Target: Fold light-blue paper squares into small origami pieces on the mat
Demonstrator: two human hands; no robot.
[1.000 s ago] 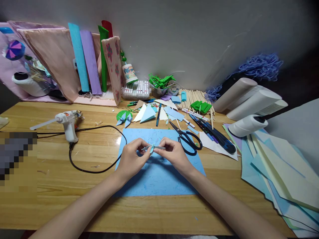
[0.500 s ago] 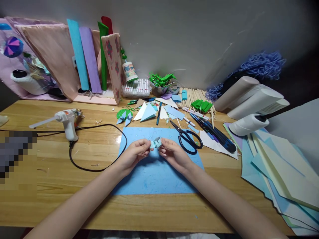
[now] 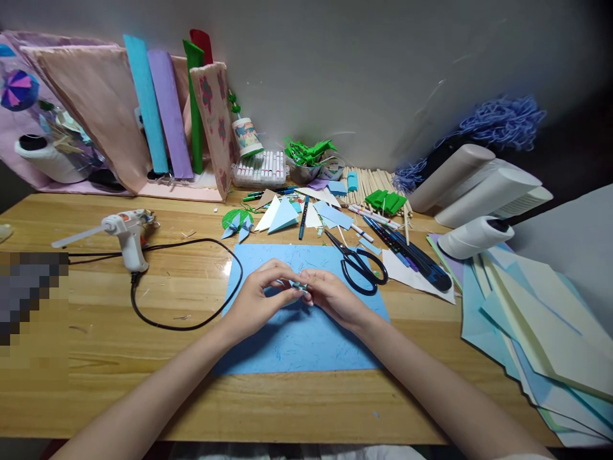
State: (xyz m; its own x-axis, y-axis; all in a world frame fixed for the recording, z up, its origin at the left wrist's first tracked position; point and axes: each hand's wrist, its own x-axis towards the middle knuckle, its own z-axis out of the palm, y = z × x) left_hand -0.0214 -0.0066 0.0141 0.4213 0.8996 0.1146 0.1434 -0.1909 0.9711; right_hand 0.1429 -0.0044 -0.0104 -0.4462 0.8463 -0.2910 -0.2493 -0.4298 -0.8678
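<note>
Both hands meet above a blue sheet (image 3: 306, 345) that lies on the wooden table. Between their fingertips is a small folded piece of light blue paper (image 3: 299, 286), mostly covered by the fingers. My left hand (image 3: 261, 294) pinches it with thumb and fingers from the left. From the right, my right hand (image 3: 332, 295) closes its fingers on the same paper. Black-handled scissors (image 3: 359, 262) rest across the sheet's right upper corner, just beyond my right hand. Past the sheet's far edge lie blue paper petals on a green disc (image 3: 238, 223).
A white glue gun (image 3: 128, 239) with a looping black cord sits at left. Paper scraps (image 3: 282, 214), pens and a box of markers (image 3: 260, 168) spread along the back. Stacked coloured paper (image 3: 541, 332) and a white thread cone (image 3: 474, 237) occupy the right side.
My hands have come closer together, and the fingers now cover most of the folded paper that showed between them before. My left fingers have arched over it.
</note>
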